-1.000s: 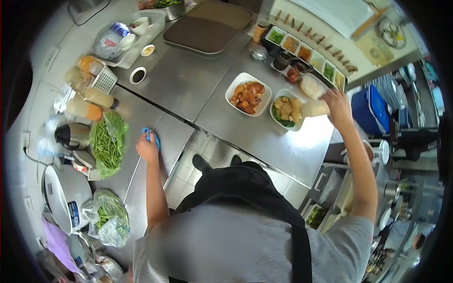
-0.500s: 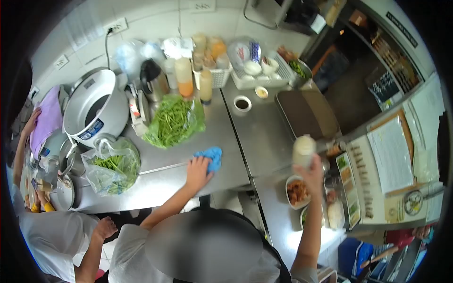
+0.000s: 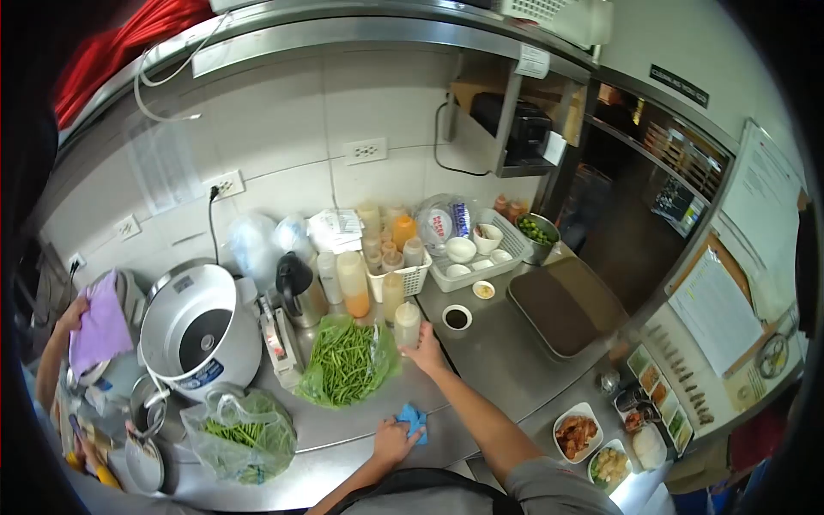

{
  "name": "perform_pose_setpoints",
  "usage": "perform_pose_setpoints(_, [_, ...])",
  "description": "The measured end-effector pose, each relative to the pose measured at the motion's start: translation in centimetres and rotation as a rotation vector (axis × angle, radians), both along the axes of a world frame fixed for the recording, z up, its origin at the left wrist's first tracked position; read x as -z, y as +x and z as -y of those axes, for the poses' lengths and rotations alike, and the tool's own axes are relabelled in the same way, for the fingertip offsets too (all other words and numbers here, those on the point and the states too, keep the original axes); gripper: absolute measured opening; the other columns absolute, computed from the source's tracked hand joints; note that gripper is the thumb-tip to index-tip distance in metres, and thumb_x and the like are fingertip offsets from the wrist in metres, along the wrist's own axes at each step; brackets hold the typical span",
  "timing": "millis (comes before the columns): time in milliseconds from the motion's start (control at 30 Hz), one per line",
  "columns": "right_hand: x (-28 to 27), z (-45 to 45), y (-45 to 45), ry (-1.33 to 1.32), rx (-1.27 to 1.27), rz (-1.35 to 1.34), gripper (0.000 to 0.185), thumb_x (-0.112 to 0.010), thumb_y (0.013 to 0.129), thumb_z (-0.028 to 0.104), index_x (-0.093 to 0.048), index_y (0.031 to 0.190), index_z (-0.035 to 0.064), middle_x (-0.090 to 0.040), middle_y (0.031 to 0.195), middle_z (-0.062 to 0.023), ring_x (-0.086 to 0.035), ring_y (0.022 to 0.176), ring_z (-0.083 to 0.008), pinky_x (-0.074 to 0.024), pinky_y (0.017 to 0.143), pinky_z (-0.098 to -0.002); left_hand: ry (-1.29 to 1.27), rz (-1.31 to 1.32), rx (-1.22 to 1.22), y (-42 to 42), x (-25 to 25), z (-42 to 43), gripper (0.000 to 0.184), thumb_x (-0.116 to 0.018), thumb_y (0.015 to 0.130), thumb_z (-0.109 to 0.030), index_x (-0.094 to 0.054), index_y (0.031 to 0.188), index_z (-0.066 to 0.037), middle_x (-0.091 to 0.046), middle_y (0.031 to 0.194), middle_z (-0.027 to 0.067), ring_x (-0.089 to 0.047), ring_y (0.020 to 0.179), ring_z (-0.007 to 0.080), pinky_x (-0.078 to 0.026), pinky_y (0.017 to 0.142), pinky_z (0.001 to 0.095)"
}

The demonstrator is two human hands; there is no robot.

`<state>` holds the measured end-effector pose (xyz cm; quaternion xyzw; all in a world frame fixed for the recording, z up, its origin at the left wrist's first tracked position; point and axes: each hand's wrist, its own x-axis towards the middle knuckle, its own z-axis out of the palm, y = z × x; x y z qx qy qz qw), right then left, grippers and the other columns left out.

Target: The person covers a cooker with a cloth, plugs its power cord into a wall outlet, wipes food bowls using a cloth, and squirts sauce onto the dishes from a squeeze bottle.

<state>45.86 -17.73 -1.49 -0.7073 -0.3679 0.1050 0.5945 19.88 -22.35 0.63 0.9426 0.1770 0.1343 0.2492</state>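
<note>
My right hand [image 3: 426, 350] is wrapped round a squeeze bottle [image 3: 407, 324] with pale contents, upright beside the bag of green beans [image 3: 343, 360]. I cannot tell whether the bottle's base touches the counter. My left hand [image 3: 395, 443] grips a crumpled blue cloth [image 3: 413, 420] on the steel counter near its front edge. Just behind the held bottle stand another squeeze bottle [image 3: 392, 293] and a larger one with orange contents [image 3: 352, 285]. A white basket [image 3: 414, 280] of bottles sits farther back.
At left are a large metal pot [image 3: 202, 330], a thermal jug [image 3: 300, 292] and a second bag of greens [image 3: 240, 433]. A dark sauce bowl [image 3: 457, 318] and a brown tray [image 3: 562, 309] lie right. Food bowls [image 3: 577, 433] stand front right. A co-worker's hand [image 3: 75, 313] holds a purple cloth [image 3: 101, 326].
My right hand has carried the squeeze bottle from above the right-hand counter leftward to beside the green beans. My left hand stays on the blue cloth. The view has tilted up.
</note>
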Motion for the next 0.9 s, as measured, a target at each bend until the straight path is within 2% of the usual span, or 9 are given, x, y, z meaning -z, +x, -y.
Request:
perform_pose_setpoints(100, [-3.0, 2.6, -1.7, -0.186, 0.077, 0.179, 0.091, -0.083, 0.067, 0.022, -0.028, 0.138, 0.0029, -0.048, 0.131, -0.0185, -0.049, 0.121, -0.0318, -0.0393, 0.101, -0.0384, -0.107, -0.011, -0.055, 0.1, 0.7, -0.4, 0.047, -0.049, 0.090, -0.045, -0.061, 0.075, -0.003, -0.062, 0.076, 0.0178, -0.057, 0.081, 0.0339, -0.043, 0.076, 0.0435])
perform_pose_setpoints(167, [-3.2, 5.4, -3.0, -0.134, 0.001, -0.052, 0.087, -0.078, 0.074, 0.023, -0.026, 0.140, 0.0027, -0.043, 0.136, -0.0187, -0.048, 0.121, -0.0277, -0.0370, 0.103, -0.0371, -0.256, -0.030, -0.194, 0.9, 2.2, -1.0, 0.047, -0.045, 0.093, -0.046, -0.061, 0.085, -0.003, -0.063, 0.080, 0.0163, -0.058, 0.080, 0.0319, -0.045, 0.074, 0.0420])
perform_pose_setpoints(267, [-6.0, 12.2, -8.9, -0.101, -0.178, -0.386, 0.067, -0.071, 0.082, 0.035, -0.042, 0.134, 0.0041, -0.049, 0.132, -0.0161, -0.054, 0.111, -0.0220, -0.0425, 0.096, -0.0336, -1.512, 0.299, -0.236, 2.9, 4.4, -1.9, 0.046, -0.039, 0.096, -0.047, -0.056, 0.098, -0.005, -0.064, 0.087, 0.0106, -0.059, 0.080, 0.0260, -0.047, 0.071, 0.0384])
perform_pose_setpoints(367, [-3.4, 17.0, -12.5, -0.136, -0.178, -0.407, 0.050, -0.067, 0.084, 0.039, -0.058, 0.118, 0.0039, -0.063, 0.111, -0.0143, -0.060, 0.096, -0.0214, -0.0469, 0.083, -0.0331, -1.678, 0.039, -0.077, 3.3, -1.3, -0.6, 0.045, -0.035, 0.097, -0.046, -0.054, 0.108, -0.006, -0.062, 0.095, 0.0077, -0.061, 0.088, 0.0218, -0.049, 0.075, 0.0352])
perform_pose_setpoints(500, [-6.7, 21.5, -12.0, -0.056, -0.109, -0.030, 0.040, -0.062, 0.084, 0.041, -0.064, 0.086, 0.0013, -0.062, 0.079, -0.0207, -0.060, 0.069, -0.0336, -0.0453, 0.063, -0.0410, -1.649, -0.047, -0.037, 4.2, -5.2, 3.5, 0.051, -0.037, 0.095, -0.046, -0.050, 0.122, -0.005, -0.059, 0.115, 0.0105, -0.058, 0.104, 0.0247, -0.047, 0.090, 0.0405])
perform_pose_setpoints(567, [-9.0, 23.9, -12.0, -0.199, -0.120, 0.037, 0.030, -0.064, 0.081, 0.031, -0.062, 0.087, 0.0016, -0.061, 0.079, -0.0203, -0.059, 0.069, -0.0325, -0.0446, 0.063, -0.0417, -1.616, -0.019, -0.041, 4.9, -4.9, 4.2, 0.055, -0.037, 0.094, -0.047, -0.048, 0.127, -0.004, -0.057, 0.120, 0.0115, -0.057, 0.110, 0.0272, -0.045, 0.093, 0.0415])
perform_pose_setpoints(700, [-9.2, 28.0, -13.6, -0.022, -0.071, -0.045, 0.021, -0.064, 0.070, 0.011, -0.062, 0.089, 0.0011, -0.062, 0.082, -0.0211, -0.061, 0.075, -0.0337, -0.0454, 0.068, -0.0418, -1.606, -0.153, 0.021, 6.8, -4.7, 5.6, 0.057, -0.032, 0.097, -0.047, -0.045, 0.129, -0.002, -0.055, 0.124, 0.0138, -0.053, 0.114, 0.0283, -0.040, 0.097, 0.0420])
perform_pose_setpoints(800, [-9.7, 31.7, -17.2, 0.001, 0.360, -0.020, 0.024, -0.064, 0.067, 0.010, -0.064, 0.089, 0.0031, -0.063, 0.082, -0.0210, -0.062, 0.076, -0.0342, -0.0465, 0.068, -0.0402, -1.555, -0.344, 0.102, 7.5, -6.2, 9.7, 0.051, -0.037, 0.097, -0.045, -0.047, 0.123, -0.002, -0.061, 0.107, 0.0130, -0.060, 0.098, 0.0249, -0.048, 0.083, 0.0379])
perform_pose_setpoints(900, [-8.1, 35.2, -19.4, -0.028, 0.680, -0.152, 0.026, -0.063, 0.063, 0.008, -0.065, 0.089, 0.0028, -0.064, 0.081, -0.0204, -0.063, 0.075, -0.0367, -0.0486, 0.067, -0.0416, -1.075, -0.437, 0.334, 5.2, -9.1, 15.1, 0.041, -0.044, 0.097, -0.040, -0.050, 0.114, -0.003, -0.061, 0.086, 0.0093, -0.060, 0.075, 0.0176, -0.048, 0.064, 0.0301])
